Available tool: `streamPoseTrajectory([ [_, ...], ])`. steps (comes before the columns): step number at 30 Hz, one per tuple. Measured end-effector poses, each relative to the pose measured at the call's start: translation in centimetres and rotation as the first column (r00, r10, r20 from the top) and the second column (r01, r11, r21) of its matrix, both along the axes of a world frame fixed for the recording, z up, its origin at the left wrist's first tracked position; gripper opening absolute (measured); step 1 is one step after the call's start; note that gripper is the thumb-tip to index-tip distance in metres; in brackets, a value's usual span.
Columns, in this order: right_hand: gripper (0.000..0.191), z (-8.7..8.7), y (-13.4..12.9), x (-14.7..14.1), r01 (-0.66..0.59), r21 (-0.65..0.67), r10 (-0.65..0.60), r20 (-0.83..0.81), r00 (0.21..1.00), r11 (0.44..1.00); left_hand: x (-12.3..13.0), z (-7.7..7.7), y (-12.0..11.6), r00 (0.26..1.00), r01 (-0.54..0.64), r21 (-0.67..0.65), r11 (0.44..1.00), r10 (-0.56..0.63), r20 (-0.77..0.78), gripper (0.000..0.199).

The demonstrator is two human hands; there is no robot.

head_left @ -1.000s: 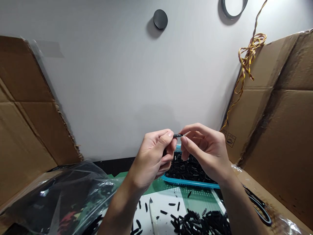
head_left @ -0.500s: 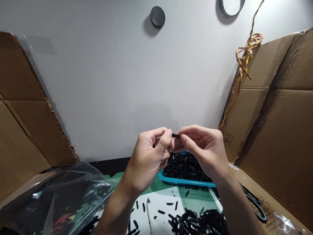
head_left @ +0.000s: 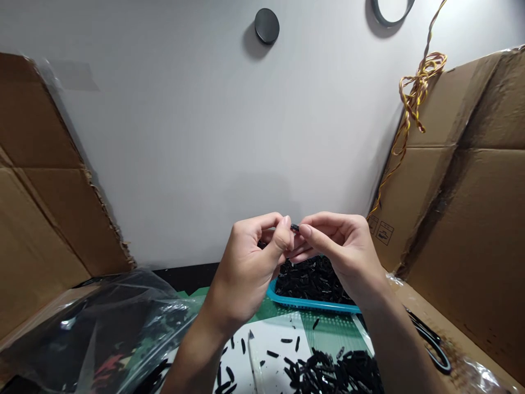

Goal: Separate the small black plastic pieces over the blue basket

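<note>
Between the fingertips of both hands is a small black elongated piece [head_left: 295, 227]. My left hand [head_left: 256, 262] pinches its left end between thumb and fingers; my right hand [head_left: 342, 243] pinches the right end. Behind and below the hands, a blue basket [head_left: 314, 304] holds many similar black pieces. A heap of black pieces [head_left: 336, 372] lies in front of it, nearer to me. Several loose ones are scattered over a white sheet [head_left: 279, 325], where a slim pale tool with a pointed dark tip [head_left: 255, 364] also lies.
Cardboard panels stand at the left [head_left: 45, 164] and right [head_left: 471, 219]. A clear plastic bag [head_left: 123, 312] covers the lower left. Black-handled scissors [head_left: 435, 347] lie at the lower right. Twisted wires [head_left: 416, 93] hang by the right panel. A black disc [head_left: 267, 26] is on the pale wall.
The small piece looks turned slightly between the fingertips, showing a shinier face. Some fingers of my right hand have extended under it toward my left hand. The view has shifted slightly.
</note>
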State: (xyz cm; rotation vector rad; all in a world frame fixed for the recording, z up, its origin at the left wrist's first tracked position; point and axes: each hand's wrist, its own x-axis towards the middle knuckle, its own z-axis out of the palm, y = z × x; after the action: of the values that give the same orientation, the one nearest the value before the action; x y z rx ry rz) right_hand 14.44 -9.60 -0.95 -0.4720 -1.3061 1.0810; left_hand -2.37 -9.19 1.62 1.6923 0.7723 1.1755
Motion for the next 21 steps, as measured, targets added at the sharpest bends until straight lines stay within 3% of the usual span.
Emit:
streamPoseTrajectory([
  [4, 0.016, -0.2, 0.1, 0.2, -0.021, -0.009, 0.021, 0.013, 1.0, 1.0, -0.1, -0.1, 0.2, 0.999, -0.002, -0.028, 1.0, 0.003, 0.036, 0.044],
  [10, 0.022, 0.4, -0.1, 1.0, 0.109, 0.019, -0.111, 0.157, 0.981, 0.994, 0.0, 0.0, 0.3, 0.995, -0.043, -0.07, 0.997, 0.049, 0.083, 0.047],
  [13, 0.03, 0.6, -0.4, 1.8, -0.019, -0.02, 0.024, 0.276, 0.961, 1.0, 0.0, 0.0, 0.3, 0.99, -0.076, -0.073, 0.994, 0.083, 0.113, 0.048],
  [16, 0.019, 0.7, -0.5, 2.2, -0.114, -0.055, 0.126, 0.341, 0.932, 0.992, 0.1, 0.1, 0.3, 0.987, -0.093, -0.082, 0.992, 0.103, 0.125, 0.048],
  [21, 0.025, 0.5, -0.3, 1.6, 0.07, 0.049, -0.08, 0.245, 0.966, 0.996, 0.2, 0.0, 0.3, 0.99, -0.086, -0.078, 0.993, 0.093, 0.102, 0.049],
])
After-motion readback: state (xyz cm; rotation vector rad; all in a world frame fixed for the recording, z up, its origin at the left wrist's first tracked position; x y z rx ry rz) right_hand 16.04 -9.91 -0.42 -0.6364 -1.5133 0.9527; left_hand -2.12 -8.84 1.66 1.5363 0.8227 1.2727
